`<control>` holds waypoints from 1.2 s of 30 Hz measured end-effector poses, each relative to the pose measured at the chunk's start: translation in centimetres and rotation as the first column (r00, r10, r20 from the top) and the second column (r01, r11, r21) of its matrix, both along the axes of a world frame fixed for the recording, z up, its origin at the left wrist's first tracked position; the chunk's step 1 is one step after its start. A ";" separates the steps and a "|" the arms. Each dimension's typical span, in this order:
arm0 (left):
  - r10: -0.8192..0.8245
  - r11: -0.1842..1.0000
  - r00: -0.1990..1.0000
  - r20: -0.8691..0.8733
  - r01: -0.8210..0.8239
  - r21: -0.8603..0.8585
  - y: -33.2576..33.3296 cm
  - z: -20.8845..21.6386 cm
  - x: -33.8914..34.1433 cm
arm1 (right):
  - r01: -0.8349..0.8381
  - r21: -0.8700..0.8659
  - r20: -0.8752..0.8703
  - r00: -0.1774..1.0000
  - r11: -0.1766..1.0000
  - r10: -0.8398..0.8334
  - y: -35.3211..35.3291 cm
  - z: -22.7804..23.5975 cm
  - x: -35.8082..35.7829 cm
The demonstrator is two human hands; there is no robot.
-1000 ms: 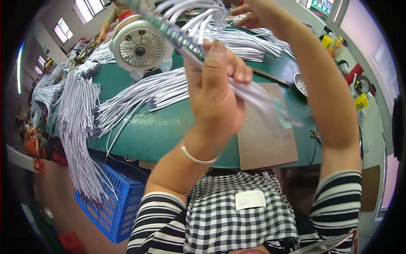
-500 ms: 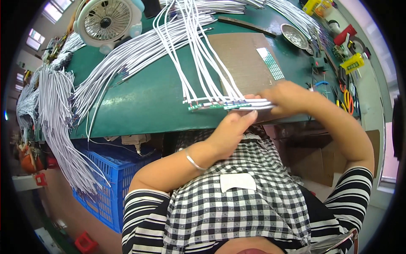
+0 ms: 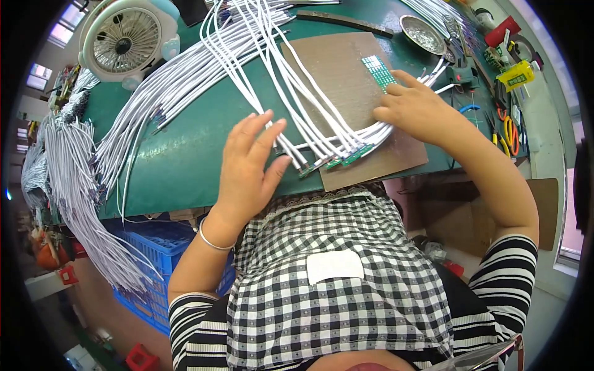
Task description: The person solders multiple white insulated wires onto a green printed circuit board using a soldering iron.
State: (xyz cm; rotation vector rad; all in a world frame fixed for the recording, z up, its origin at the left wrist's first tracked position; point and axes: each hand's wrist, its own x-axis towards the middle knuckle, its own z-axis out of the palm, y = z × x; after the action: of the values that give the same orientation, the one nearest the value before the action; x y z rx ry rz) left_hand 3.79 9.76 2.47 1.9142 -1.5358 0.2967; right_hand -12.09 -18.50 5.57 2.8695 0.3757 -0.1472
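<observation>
A bunch of long white cables runs down the table toward me, its near ends joined to small green circuit boards. More white cables bend from these boards to the right, passing beneath my right hand. That hand hovers low with bent, parted fingers, its fingertips at the edge of a green-and-white circuit board panel; whether they touch it I cannot make out. My left hand, fingers spread and nothing in it, is just left of the cable ends. Under the boards lies a flat brown sheet.
Thick bundles of white cables cover the back left, some hanging over the table's edge. A fan stands there. To the right are a metal bowl, orange-handled pliers and a yellow package. A blue crate sits below.
The cables and their circuit boards were held up between my hands; now they rest on the brown sheet. My left hand has let go and moved left. My right hand has shifted toward the panel.
</observation>
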 end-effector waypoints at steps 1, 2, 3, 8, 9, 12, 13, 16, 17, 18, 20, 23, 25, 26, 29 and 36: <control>0.000 1.000 1.000 0.000 0.000 0.008 0.4 -0.4 0.5 | 0.042 -0.006 0.025 0.999 0.999 -0.042 -0.5 0.2 -0.4; 0.024 0.998 0.997 -0.074 -0.019 0.065 0.9 -1.0 1.0 | 0.083 -0.012 0.050 0.995 0.996 -0.083 -0.8 0.2 -0.7; 0.047 0.993 0.988 -0.146 -0.030 0.117 1.0 -1.4 1.3 | 0.086 -0.010 0.052 0.995 0.996 -0.086 -1.1 0.0 -1.0; 0.053 0.978 0.992 -0.119 -0.027 0.205 0.1 -2.0 -0.2 | 0.166 0.022 0.190 0.968 0.986 -0.167 1.6 1.7 -1.6; 0.051 0.981 0.990 -0.135 -0.024 0.190 -0.1 -2.0 -0.4 | 0.194 0.131 0.213 0.952 0.972 -0.219 3.0 2.3 -1.7; 0.064 0.984 0.977 -0.206 -0.027 0.176 -0.4 -2.5 0.0 | 0.096 0.370 0.223 0.956 0.924 -0.189 7.8 1.6 -1.2; 0.087 0.984 0.963 -0.256 -0.042 0.175 -0.5 -2.6 0.1 | 0.093 0.442 0.214 0.955 0.892 -0.205 9.1 0.4 -0.9; 0.091 0.988 0.957 -0.276 -0.052 0.145 -1.5 -2.8 0.2 | 0.127 0.502 0.311 0.897 0.855 -0.315 11.0 -3.8 0.1; 0.102 0.987 0.948 -0.300 -0.057 0.153 -1.6 -2.8 0.3 | 0.125 0.497 0.322 0.892 0.859 -0.316 11.0 -4.0 0.1; 0.111 0.986 0.942 -0.316 -0.064 0.153 -1.6 -2.7 0.1 | 0.141 0.516 0.314 0.886 0.845 -0.340 11.0 -4.2 0.1; 0.102 0.985 0.949 -0.298 -0.055 0.163 -1.4 -2.7 0.1 | 0.169 0.544 0.320 0.864 0.822 -0.389 11.1 -4.1 0.3; 0.106 0.984 0.951 -0.290 -0.057 0.171 -1.4 -2.4 -0.3 | 0.217 0.563 0.354 0.809 0.798 -0.470 10.8 -4.1 0.1; 0.060 0.985 0.983 -0.171 -0.031 0.169 -1.5 -2.2 -0.4 | 0.227 0.566 0.367 0.791 0.793 -0.489 10.6 -4.2 0.0; 0.043 0.989 0.984 -0.173 -0.017 0.148 -1.5 -2.4 -0.4 | 0.239 0.581 0.354 0.786 0.778 -0.506 10.4 -4.3 0.0; -0.034 0.984 0.992 -0.123 0.055 0.170 -1.6 -2.0 -0.8 | 0.266 0.598 0.331 0.778 0.756 -0.535 10.2 -4.3 -0.2; -0.124 0.982 0.989 -0.078 0.133 0.132 -1.0 -2.0 -2.9 | 0.223 0.602 0.335 0.800 0.766 -0.497 10.3 -4.6 -0.8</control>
State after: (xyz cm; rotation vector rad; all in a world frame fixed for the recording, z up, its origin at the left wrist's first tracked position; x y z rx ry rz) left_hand 0.90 8.79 0.47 1.8971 -1.6622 0.0687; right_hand -12.85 -8.17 0.95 3.3336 -0.3260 0.7177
